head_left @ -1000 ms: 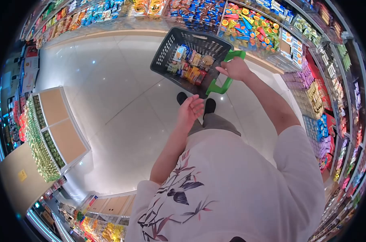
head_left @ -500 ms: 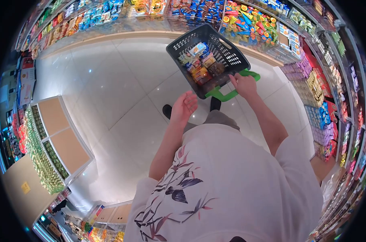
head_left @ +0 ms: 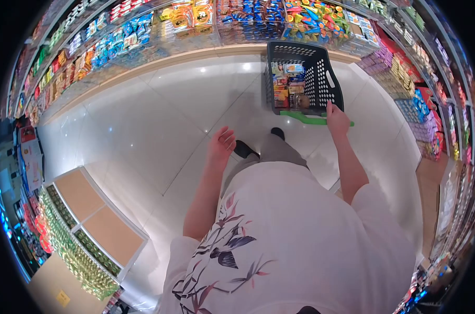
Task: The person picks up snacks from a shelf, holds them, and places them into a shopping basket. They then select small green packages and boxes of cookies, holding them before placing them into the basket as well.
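Note:
My right hand (head_left: 338, 119) is closed around the green handle (head_left: 305, 119) of a dark shopping basket (head_left: 332, 97). The basket has perforated walls and hangs tilted, its opening facing me. Several packaged snacks (head_left: 289, 83) lie inside it, in white, blue, red, yellow and brown wrappers. My left hand (head_left: 221, 145) hangs in front of my body, left of the basket and apart from it. Its fingers are loosely bent with gaps between them, and it holds nothing.
Shelves of bagged snacks (head_left: 125, 39) curve along the far side. More stacked packets (head_left: 399, 73) line the right. At lower left stands a display unit with brown panels (head_left: 112, 233) and green-gold packets (head_left: 72, 256). Pale shiny tiles (head_left: 143, 125) cover the floor between them.
The basket has swung to the right and turned more square to me, with my right hand still on its handle. My left hand has moved left and lower. My feet have shifted, and the shelves appear displaced.

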Demonstrator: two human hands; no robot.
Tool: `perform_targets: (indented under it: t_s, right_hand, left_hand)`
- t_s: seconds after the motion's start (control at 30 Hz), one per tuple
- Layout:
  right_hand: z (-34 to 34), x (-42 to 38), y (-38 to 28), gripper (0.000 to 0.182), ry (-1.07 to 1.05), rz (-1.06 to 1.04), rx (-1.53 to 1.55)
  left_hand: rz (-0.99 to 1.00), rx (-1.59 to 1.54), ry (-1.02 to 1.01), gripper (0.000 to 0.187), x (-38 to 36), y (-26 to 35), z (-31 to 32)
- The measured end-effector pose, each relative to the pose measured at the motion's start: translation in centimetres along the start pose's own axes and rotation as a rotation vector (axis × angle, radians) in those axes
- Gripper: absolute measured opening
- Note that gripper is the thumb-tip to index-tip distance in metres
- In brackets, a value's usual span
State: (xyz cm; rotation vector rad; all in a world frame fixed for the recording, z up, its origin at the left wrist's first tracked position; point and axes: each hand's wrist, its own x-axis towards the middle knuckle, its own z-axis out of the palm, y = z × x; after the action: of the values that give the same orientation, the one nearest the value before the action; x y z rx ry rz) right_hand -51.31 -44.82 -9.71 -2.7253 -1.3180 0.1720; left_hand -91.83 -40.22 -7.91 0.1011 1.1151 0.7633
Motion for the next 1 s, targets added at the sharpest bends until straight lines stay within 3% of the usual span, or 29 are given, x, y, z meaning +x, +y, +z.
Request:
perform_targets:
  t_s: [0.13, 0.33, 0.47, 0.7, 1.0]
  right_hand:
    - [-0.2, -3.2, -3.6, 0.048, 0.042, 0.088, 0.007]
    - [0.7, -4.9, -7.4, 0.039, 0.014, 0.022, 0.111]
    - [1.1, -4.1, -10.7, 0.035, 0.018, 0.095, 0.159]
    - [1.0, 1.9, -16.7, 0.033, 0.047, 0.268, 0.231]
    - [1.0, 10.3, -22.0, 0.034, -0.119, 0.444, 0.365]
  left_hand:
    - [-0.037, -0.046, -0.098, 0.031, 1.1, 1.7, -1.1]
    - [-0.111, -0.007, -0.166, 0.029, 2.8, 4.2, 0.1]
    - [-0.140, 0.090, -0.131, 0.030, 5.5, 8.2, 0.8]
    - [-0.113, 0.200, -0.173, 0.032, 13.9, 17.3, 6.1]
    - [-0.133, 0.295, -0.261, 0.033, 23.2, 24.8, 15.6]
